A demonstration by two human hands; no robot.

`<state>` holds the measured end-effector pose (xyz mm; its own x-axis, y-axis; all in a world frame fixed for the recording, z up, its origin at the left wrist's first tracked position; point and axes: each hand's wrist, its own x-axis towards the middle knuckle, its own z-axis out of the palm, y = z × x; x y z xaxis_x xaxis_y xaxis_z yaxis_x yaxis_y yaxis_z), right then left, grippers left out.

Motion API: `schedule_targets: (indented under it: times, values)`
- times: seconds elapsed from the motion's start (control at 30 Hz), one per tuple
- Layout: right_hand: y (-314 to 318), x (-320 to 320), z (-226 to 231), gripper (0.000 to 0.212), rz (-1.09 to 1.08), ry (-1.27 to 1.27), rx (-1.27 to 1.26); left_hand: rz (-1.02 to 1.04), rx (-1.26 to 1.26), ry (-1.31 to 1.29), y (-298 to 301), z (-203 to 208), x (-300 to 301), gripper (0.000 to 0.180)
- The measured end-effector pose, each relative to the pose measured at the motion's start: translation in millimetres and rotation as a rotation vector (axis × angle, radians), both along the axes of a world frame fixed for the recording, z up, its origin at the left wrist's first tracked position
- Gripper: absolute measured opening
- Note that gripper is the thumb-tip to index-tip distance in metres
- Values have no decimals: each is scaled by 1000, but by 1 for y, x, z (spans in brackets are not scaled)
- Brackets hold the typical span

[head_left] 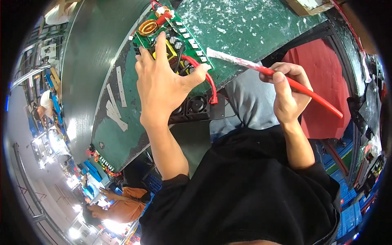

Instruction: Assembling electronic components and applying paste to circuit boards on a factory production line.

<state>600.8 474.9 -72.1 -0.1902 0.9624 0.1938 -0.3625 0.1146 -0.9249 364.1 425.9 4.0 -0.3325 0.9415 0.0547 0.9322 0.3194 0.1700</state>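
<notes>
A green circuit board [188, 45] with copper-wound coils, a yellow transformer and a row of white pieces along its right edge lies at the table's near side. My left hand [163, 79] is spread over it, index finger stretched forward and thumb at the right edge. The other fingertips are partly hidden at its left side. Pinched in my right hand [292, 87] like a pen is a red-handled brush [316, 96], its far end caked in white. That white tip points left and appears close to the board's right edge. A thick red cable [211, 83] curves from the board beside two black fans [197, 105].
Several pale flat strips [121, 86] lie on the green tabletop [241, 24], which is smeared with white. A cardboard box [310, 7] stands at the far right. Another board [102, 161] sits near the left corner. A red seat [320, 61] is to the right; a person in orange [130, 206] works at lower left.
</notes>
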Motion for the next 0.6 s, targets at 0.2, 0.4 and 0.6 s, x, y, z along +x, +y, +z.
schedule_targets:
  times: [0.2,0.4,0.6]
  values:
    - [3,4,2,18,74,-179,44,-18,23,45,1,1,-1,106]
    - [4,6,5,16,99,29,-45,-10,13,49,2,-1,-4,109]
    - [1,8,2,13,27,86,-89,-5,6,55,-5,-3,-5,111]
